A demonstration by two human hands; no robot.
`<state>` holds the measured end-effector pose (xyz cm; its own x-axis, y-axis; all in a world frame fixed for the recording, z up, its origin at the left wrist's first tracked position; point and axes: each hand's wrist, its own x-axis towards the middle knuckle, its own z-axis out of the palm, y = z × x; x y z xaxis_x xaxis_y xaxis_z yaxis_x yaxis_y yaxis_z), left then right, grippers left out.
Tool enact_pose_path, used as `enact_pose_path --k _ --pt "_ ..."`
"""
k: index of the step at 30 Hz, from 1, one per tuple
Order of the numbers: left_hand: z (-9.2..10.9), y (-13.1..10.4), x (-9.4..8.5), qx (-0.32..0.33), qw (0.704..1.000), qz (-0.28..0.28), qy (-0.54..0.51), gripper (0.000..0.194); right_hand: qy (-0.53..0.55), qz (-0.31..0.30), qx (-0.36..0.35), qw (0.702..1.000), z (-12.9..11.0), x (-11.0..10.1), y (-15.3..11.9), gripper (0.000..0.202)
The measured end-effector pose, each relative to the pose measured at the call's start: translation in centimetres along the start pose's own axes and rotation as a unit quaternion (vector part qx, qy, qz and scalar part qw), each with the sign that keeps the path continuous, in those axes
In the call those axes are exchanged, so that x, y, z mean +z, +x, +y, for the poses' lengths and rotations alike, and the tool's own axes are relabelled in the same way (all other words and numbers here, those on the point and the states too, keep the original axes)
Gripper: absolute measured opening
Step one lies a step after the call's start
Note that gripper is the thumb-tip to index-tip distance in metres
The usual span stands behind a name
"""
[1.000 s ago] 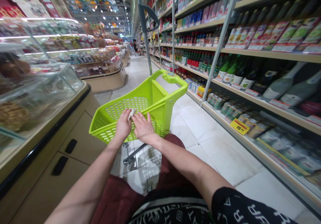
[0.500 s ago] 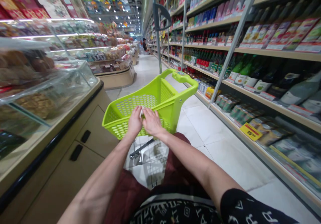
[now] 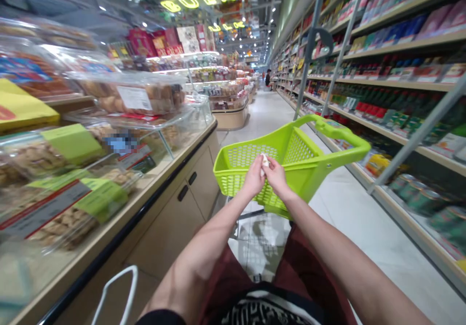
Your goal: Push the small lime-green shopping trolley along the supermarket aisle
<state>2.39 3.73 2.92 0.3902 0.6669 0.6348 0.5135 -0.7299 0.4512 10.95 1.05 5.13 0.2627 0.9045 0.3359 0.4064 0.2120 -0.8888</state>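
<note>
Swung leftward since the earlier frame, the view now has the green cart [image 3: 313,177] and both hands placed farther to the right, and more of the tabletop [image 3: 149,201] with its food packs [image 3: 134,94] is brought in on the left. Fingers of the right hand [image 3: 276,175], stretched out straighter half a second ago, are now curled in toward the left hand [image 3: 254,175].

Between the fingertips a small white wad [image 3: 265,162] is held; both hands are narrowed onto it, one from each side. Whether it is paper or cloth cannot be told. It is seen against the cart's near side, and whether the rim is touched by either hand cannot be made out. Beyond and to the right of the right hand lies the cart's handle [image 3: 358,143], gripped by neither hand.

For good handling, the wad is probably best steadied by one hand while it is worked gently by the other, since something so soft-looking could be torn by a sharp tug. Both hands should be kept above the basket, so that a slipped wad might be caught there. With the handle ungripped, any lean on the cart is best avoided, as it could be rolled away.
</note>
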Motion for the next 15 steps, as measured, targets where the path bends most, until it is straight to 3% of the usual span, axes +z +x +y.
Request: enact_pose_path --k 4,8,10,12,15 --pt "-1.9 0.1 -1.2 -0.019 0.999 0.000 0.049 0.056 -0.053 0.033 -0.005 0.998 0.8 -0.6 0.1 0.053" --pt "-4.6 -1.1 -2.8 -0.131 0.984 -0.030 0.118 0.057 -0.137 0.081 -0.102 0.982 1.5 -2.3 0.4 0.050" --pt "-5.1 -1.7 -2.7 -0.166 0.976 -0.042 0.133 0.060 -0.163 0.092 -0.145 0.972 1.8 -2.8 0.3 0.048" --pt "-4.5 -1.8 -1.9 -0.152 0.979 -0.046 0.126 0.059 -0.181 0.094 -0.177 0.963 2.0 -2.8 0.2 0.047" --pt "-2.3 -1.0 0.2 -0.057 0.991 -0.079 0.097 0.051 -0.204 0.089 -0.215 0.951 2.0 -2.4 -0.2 0.043"
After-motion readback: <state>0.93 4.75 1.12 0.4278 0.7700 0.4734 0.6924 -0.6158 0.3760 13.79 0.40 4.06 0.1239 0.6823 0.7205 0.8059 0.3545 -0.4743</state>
